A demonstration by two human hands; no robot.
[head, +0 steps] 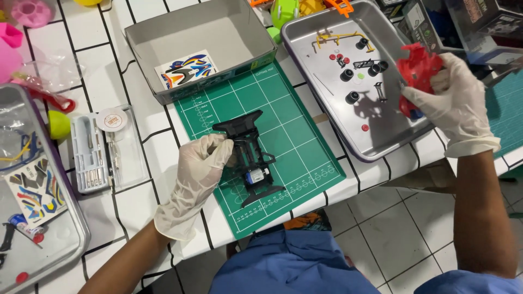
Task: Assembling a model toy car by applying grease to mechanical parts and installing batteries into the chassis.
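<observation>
A black toy car chassis [251,158] with a small silver and blue motor lies on a green cutting mat [294,130]. My left hand [202,166], in a white glove, grips the chassis by its left side. My right hand [455,103], also gloved, holds a red plastic car body shell [415,71] above the right edge of a metal tray [327,38]. In the tray lie several small black wheels [347,75], red round bits, a yellow frame piece [338,39] and thin metal rods.
A grey cardboard box [229,27] with a colourful sticker sheet [186,69] sits behind the mat. A clear case of small tools [95,155] lies to the left. Another tray [65,218] at far left holds stickers and parts. Coloured plastic pieces and boxes crowd the back.
</observation>
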